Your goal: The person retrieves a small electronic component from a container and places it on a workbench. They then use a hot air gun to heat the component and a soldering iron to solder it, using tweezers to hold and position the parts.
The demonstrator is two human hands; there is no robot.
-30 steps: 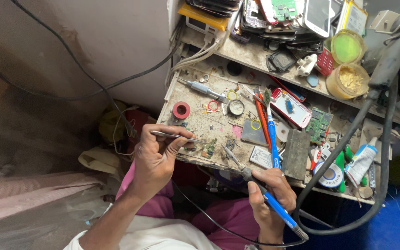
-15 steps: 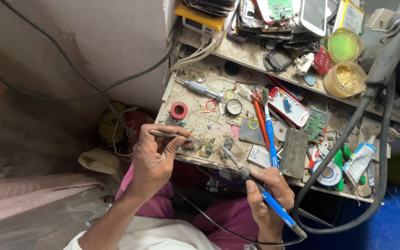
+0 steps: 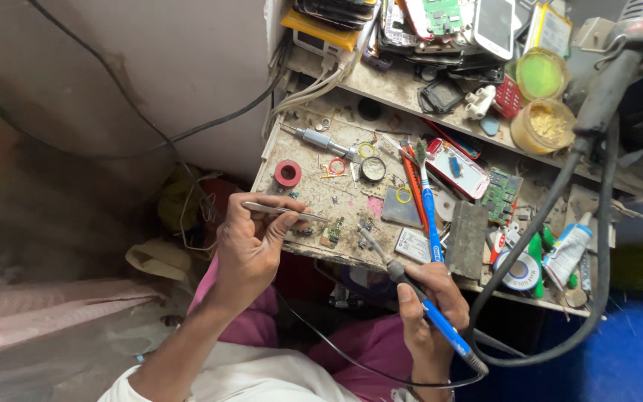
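Up-left: soldering iron (image 3: 418, 305) tip toward board (image 3: 332, 233).

Slim metal tweezers (image 3: 280, 211) lie nearly level, pinched in the left hand's fingers (image 3: 277, 223), tips at a small green circuit board (image 3: 332, 232) near the tabletop's (image 3: 351, 197) front edge. A blue-handled soldering iron (image 3: 418, 307), gripped by the right hand, slants its tip toward that board.

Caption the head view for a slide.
Left hand holds metal tweezers, right hand a blue-handled soldering iron, over a small green circuit board.
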